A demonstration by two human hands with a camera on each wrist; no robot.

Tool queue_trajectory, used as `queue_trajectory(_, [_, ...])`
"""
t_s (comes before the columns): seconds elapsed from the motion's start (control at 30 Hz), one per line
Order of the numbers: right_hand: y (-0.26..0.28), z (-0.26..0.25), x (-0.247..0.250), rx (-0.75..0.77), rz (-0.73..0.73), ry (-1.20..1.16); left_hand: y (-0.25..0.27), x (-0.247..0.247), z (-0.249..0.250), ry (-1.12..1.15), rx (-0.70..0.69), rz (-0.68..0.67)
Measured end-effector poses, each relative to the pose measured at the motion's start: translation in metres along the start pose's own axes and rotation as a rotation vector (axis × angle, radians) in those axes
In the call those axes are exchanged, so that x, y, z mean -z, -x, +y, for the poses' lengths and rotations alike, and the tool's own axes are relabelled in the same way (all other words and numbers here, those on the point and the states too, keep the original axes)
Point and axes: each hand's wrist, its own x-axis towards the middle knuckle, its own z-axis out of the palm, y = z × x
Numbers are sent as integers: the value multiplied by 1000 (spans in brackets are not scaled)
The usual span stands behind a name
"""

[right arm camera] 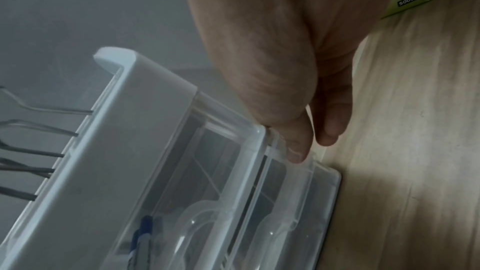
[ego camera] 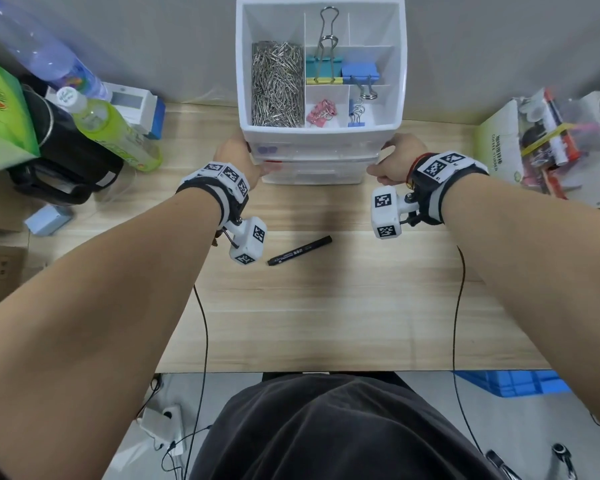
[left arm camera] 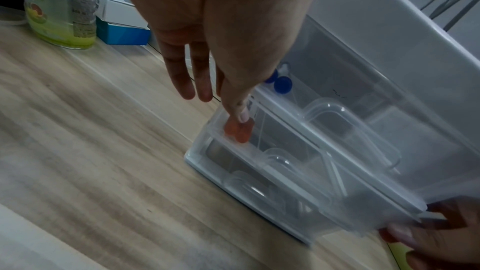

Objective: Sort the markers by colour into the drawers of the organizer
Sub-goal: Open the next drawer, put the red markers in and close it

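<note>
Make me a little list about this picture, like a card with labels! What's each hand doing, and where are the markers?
left hand: thumb presses the middle drawer's front, left end
right hand: thumb on the same drawer front, right end
organizer: white, on the desk, clips in its top tray
blue markers: in the top drawer
red markers: in the middle drawer
black marker: lies on the desk, not yet sorted

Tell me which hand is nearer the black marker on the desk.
Left. The left hand is up at the organizer's left corner, the right hand at its right corner; the black marker lies nearer the left.
</note>
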Motion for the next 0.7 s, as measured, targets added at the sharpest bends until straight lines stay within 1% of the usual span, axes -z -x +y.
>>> queue_trajectory(0.1, [-4, 4, 0, -15, 0, -15, -3, 1, 0, 15, 16, 28])
queue_trajectory(0.23, [-7, 7, -3, 12, 29, 29, -3, 3, 2, 102, 22, -1])
queue_trajectory(0.37, [-8, 6, -3, 26, 31, 79, -6, 5, -3, 113, 2, 14])
queue_trajectory(0.47, [-7, 4, -3, 88, 42, 123, -6, 4, -4, 71, -45, 10])
queue_trajectory(0.53, [-9, 2, -4, 121, 43, 132, -8, 4, -5, 53, -35, -7])
queue_trajectory(0.6, [-8, 0, -2, 131, 57, 150, -9, 3, -6, 62, -25, -16])
queue_trajectory(0.7, [-7, 2, -1, 132, 73, 117, -10, 2, -7, 90, -32, -9])
